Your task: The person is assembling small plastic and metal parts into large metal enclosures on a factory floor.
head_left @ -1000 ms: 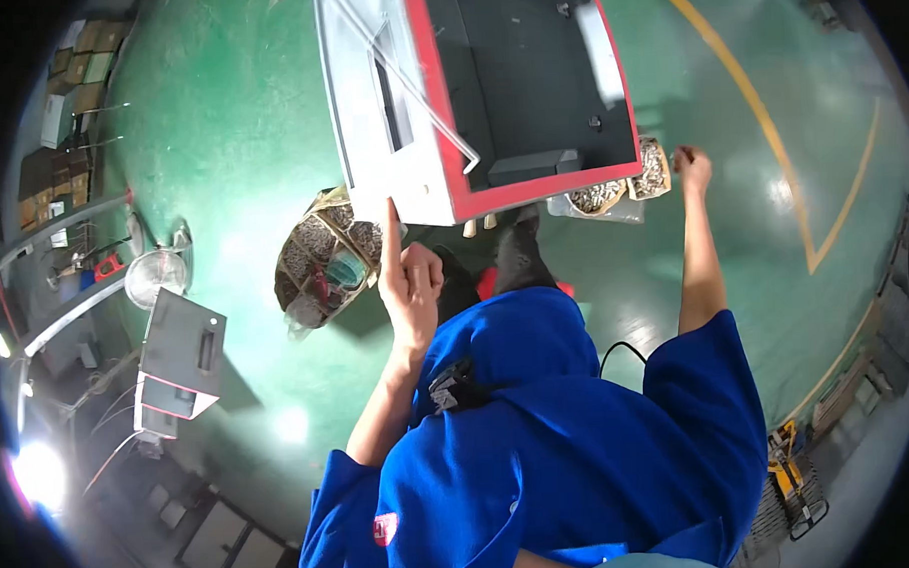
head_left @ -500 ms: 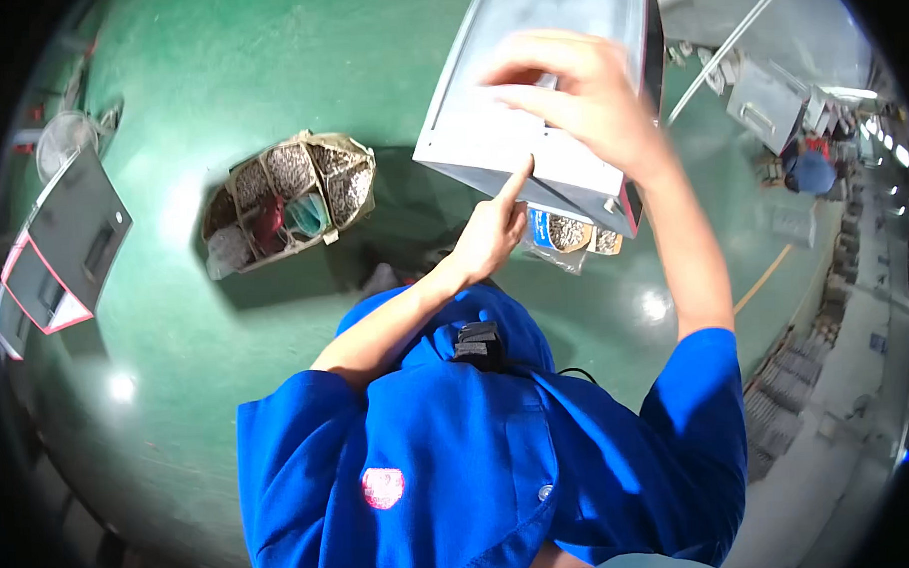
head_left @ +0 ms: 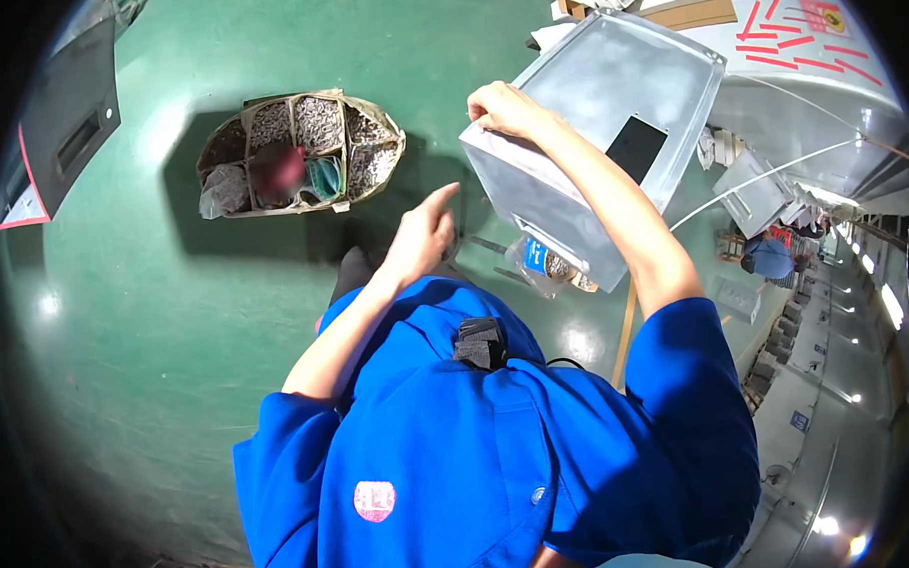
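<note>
Right hand clamps near top-left edge of grey rectangular metal box at upper centre, left hand open, forefinger out, beside it, bare green floor lower left, divided fabric basket upper left.

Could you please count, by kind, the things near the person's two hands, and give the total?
Grey metal box, gripped at its corner by the right hand: 1
Divided basket of small parts, ahead of the free left hand: 1
Clear plastic bag: 1
Total: 3
</note>
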{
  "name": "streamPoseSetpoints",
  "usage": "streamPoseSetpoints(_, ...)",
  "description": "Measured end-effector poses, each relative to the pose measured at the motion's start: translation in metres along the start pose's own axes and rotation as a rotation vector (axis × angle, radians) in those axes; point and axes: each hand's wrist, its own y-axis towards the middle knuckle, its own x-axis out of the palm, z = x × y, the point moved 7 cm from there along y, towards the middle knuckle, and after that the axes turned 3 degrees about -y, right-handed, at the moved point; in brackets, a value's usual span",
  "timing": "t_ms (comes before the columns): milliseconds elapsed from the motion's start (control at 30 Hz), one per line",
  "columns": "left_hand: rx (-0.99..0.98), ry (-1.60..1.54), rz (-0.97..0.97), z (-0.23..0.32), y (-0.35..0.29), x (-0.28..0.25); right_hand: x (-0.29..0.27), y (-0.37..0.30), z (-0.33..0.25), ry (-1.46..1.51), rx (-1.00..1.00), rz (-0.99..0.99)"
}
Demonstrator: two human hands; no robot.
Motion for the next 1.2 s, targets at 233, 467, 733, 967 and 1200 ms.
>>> streamPoseSetpoints(233,-0.093,-0.058,0.052,-0.029,-0.016,-0.046,-0.008,0.038,-0.016,-0.225,-0.041,-0.061)
streamPoseSetpoints(467,-0.084,-0.059,0.025,-0.033,-0.023,-0.057,-0.032,0.06,-0.046,-0.427,0.055,-0.11)
streamPoseSetpoints(733,-0.141,-0.023,-0.371,-0.026,-0.018,-0.023,-0.187,-0.038,-0.174,-0.026,-0.224,0.322)
streamPoseSetpoints(967,-0.407,-0.317,-0.732,-0.024,-0.033,0.017,-0.173,-0.243,-0.173,0.496,-0.202,0.46)
streamPoseSetpoints(1200,-0.452,-0.331,-0.827,-0.014,-0.043,0.05,-0.015,-0.289,-0.083,0.72,0.224,0.222)
